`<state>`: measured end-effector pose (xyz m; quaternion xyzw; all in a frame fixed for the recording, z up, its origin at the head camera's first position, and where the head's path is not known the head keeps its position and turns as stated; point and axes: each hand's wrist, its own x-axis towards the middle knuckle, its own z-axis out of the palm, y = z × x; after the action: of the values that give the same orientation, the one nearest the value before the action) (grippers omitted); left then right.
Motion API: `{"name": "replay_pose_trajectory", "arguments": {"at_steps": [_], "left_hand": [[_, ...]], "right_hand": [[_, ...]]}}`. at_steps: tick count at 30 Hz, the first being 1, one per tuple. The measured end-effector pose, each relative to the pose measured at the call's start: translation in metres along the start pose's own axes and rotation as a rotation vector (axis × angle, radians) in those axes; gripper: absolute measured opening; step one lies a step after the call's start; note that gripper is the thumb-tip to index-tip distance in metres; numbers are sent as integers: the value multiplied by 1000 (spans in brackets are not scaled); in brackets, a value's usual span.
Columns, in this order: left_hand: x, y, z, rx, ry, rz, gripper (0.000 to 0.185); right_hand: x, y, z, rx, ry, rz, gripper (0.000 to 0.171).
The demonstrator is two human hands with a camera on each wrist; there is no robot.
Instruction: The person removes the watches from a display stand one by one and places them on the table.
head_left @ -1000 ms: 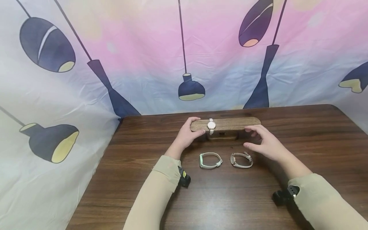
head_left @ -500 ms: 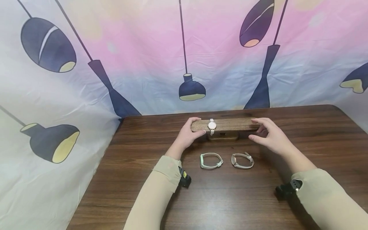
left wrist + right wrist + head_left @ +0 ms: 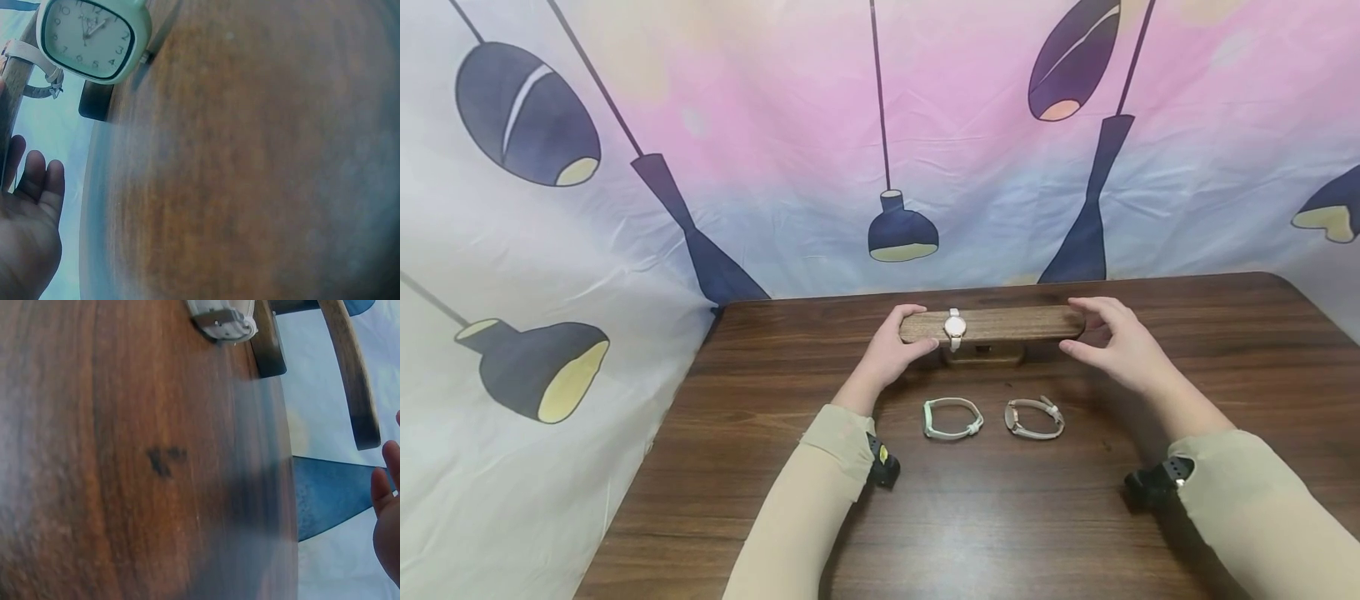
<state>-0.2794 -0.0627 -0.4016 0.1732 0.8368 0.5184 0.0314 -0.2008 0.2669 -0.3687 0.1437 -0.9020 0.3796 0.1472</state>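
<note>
In the head view, a wooden watch stand (image 3: 1015, 323) with a long crossbar on a small base stands near the table's back. A white-strapped wristwatch (image 3: 955, 327) is on its crossbar, left of centre. My left hand (image 3: 883, 354) holds the bar's left end between thumb and forefinger, its other fingers loose in the left wrist view. Around the right end my right hand (image 3: 1123, 346) is spread, with a gap to the wood in the right wrist view. In front lie a mint-green watch (image 3: 94, 40) with a squarish dial and a pale-strapped watch (image 3: 1011, 417) with a round case.
The dark wood-grain table (image 3: 985, 517) reaches back to a hanging cloth (image 3: 775, 167) printed with lamps. A black wrist camera (image 3: 885, 468) sits at my left cuff and another wrist camera (image 3: 1148, 486) at my right cuff.
My right hand has slid rightward along the crossbar and off its right end, its fingers spreading a little. The left hand stays on the left end; the watches have not moved.
</note>
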Motion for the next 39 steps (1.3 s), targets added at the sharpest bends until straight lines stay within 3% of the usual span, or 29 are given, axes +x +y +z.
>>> {"name": "replay_pose_trajectory", "arguments": {"at_steps": [19, 39], "left_hand": [[0, 1, -1, 9, 5, -1, 53], [-1, 2, 0, 18, 1, -11, 54]], "right_hand": [[12, 10, 7, 20, -53, 39, 65], [20, 17, 17, 31, -86, 2, 62]]}}
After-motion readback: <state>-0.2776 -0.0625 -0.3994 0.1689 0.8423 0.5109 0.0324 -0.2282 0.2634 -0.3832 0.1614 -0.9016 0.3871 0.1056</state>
